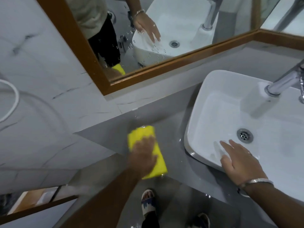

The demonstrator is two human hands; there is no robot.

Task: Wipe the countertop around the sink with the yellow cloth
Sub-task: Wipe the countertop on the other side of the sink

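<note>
A yellow cloth [142, 134] lies flat on the grey countertop [166, 127] left of the white sink [202, 96]. My left hand [144, 155] presses down on the cloth, palm flat, and looks blurred. My right hand [240, 159] rests on the sink's near rim with its fingers spread and reaching into the basin. It wears a ring, and a silver bangle sits on its wrist. Water drops glisten on the counter by the cloth and the sink.
A chrome tap [283, 83] stands at the sink's back right, with the drain [244, 135] mid-basin. A wood-framed mirror [164, 30] hangs above the counter. Marble wall [41, 55] lies to the left. My sandalled feet [148, 204] show below the counter edge.
</note>
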